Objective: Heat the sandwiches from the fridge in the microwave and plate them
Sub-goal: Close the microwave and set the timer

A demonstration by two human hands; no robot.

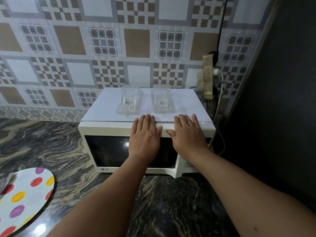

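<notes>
A white microwave [106,129] stands on the dark marbled counter, its dark-glass door closed. Two clear plastic sandwich packs lie on its top, a left pack [130,101] and a right pack [163,100], each with a barcode label; both look empty. My left hand [145,134] and my right hand [187,133] lie flat with straight fingers on the front top edge of the microwave, just in front of the packs, holding nothing. A white plate with coloured dots [25,200] sits at the lower left of the counter. No sandwich is in sight.
Tiled wall runs behind the counter [42,147]. A power strip with plugs and cables [207,77] hangs right of the microwave. A dark tall surface [282,100] fills the right side. Something clear lies at the plate's left edge.
</notes>
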